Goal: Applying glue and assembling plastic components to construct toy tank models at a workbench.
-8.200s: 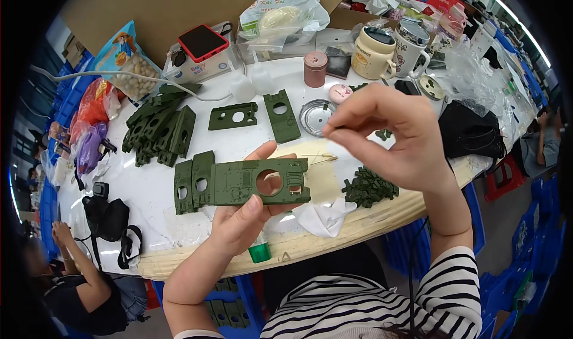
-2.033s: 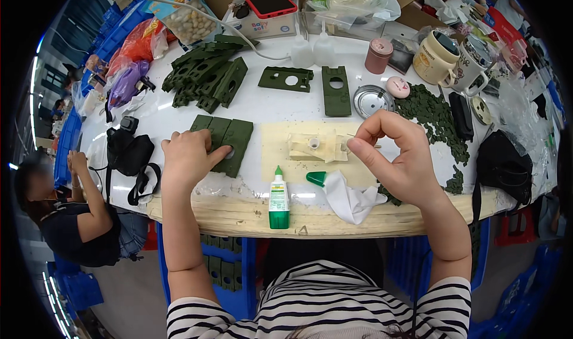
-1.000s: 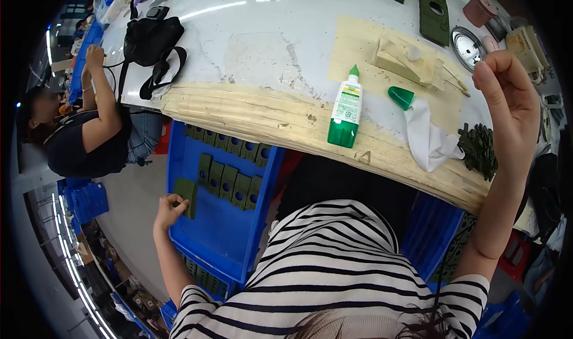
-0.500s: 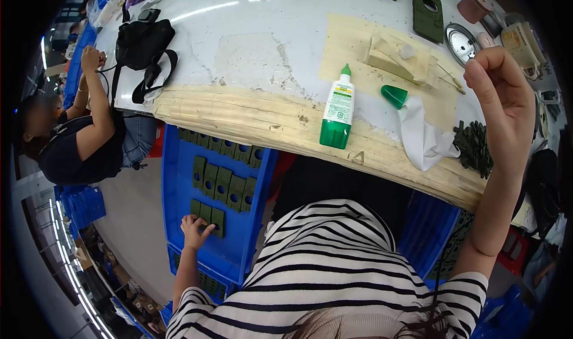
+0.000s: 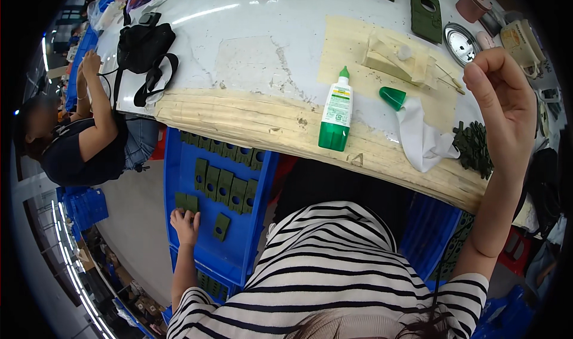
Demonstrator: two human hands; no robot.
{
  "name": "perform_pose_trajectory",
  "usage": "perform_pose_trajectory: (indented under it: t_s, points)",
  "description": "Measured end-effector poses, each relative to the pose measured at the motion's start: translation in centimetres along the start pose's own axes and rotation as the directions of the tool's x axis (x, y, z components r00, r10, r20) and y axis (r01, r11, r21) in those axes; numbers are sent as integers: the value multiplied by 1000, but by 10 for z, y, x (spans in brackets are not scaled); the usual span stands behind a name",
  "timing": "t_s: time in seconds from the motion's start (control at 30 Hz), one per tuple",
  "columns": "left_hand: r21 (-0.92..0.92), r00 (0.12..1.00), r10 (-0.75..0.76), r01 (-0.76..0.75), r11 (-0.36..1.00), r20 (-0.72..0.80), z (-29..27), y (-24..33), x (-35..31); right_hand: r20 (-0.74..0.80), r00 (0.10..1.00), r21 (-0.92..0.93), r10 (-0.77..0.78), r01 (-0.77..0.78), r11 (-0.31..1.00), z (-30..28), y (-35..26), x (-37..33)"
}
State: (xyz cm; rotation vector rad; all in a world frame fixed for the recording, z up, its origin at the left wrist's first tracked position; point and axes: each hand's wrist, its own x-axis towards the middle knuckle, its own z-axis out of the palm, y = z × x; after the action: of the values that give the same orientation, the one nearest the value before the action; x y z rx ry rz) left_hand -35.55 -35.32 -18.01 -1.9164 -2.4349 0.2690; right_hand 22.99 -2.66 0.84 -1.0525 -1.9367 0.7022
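My left hand (image 5: 186, 225) reaches into a blue tray, its curled fingers on the near ends of two dark green plates (image 5: 187, 202) lying side by side. A single green plate (image 5: 221, 227) with a round hole lies just right of them. Beyond, a row of similar plates (image 5: 224, 187) rests on the tray floor. My right hand (image 5: 506, 103) is raised over the right side of the table, thumb and forefinger pinched together. Whatever is between those fingertips, if anything, is too small to make out.
The blue tray (image 5: 267, 190) stands below the table's wooden edge (image 5: 239, 113). On the table are a green-and-white glue bottle (image 5: 336, 115), a green cap (image 5: 393, 98), white cloth (image 5: 418, 137), small dark green parts (image 5: 473, 147) and a black bag (image 5: 143, 45). Another person (image 5: 77, 130) sits at left.
My left hand has shifted left with two green plates, parting them from the third, which stays behind in the tray. My right hand keeps its raised pinch.
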Motion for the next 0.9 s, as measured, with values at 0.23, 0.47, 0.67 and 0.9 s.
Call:
perform_pose_trajectory:
  t_s: [0.23, 0.47, 0.67, 0.9]
  points:
    - [104, 979, 74, -55, 993, -190, -1, 1, 108, -30, 999, 98, 22, -19, 995, 5, 0, 1]
    - [241, 996, 71, -57, 969, -49, 12, 3, 135, -25, 999, 132, 25, -22, 991, 4, 1, 2]
    - [190, 999, 14, -22, 982, 44, 24, -10, 134, -12, 1000, 130, 27, -25, 991, 6, 1, 2]
    - [-53, 999, 29, -30, 998, -19, 18, -7, 138, -17, 998, 157, 68, -65, 986, 9, -1, 2]
